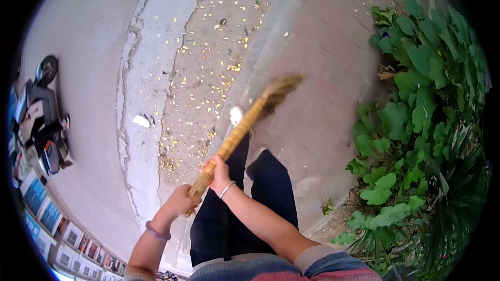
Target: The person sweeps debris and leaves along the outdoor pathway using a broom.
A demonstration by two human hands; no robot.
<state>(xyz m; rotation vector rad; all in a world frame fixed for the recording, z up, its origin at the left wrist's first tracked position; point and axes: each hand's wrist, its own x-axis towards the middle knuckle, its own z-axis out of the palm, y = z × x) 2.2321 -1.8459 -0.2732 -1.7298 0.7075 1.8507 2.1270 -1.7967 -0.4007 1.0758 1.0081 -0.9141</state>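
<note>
A straw broom with a bound, yellowish handle slants up and to the right in front of my legs. My left hand is wrapped round the lower end of its handle. Higher up the handle, my right hand grips it too, with a bangle on that wrist. The brown bristles are blurred and lie over the reddish paving, just past the kerb. My shoes show beside the handle, one of them a white shoe.
Green leafy plants line the right side. Yellow leaves litter the strip left of the kerb. A crumpled white scrap lies on the cracked concrete. Parked scooters and buildings stand at far left.
</note>
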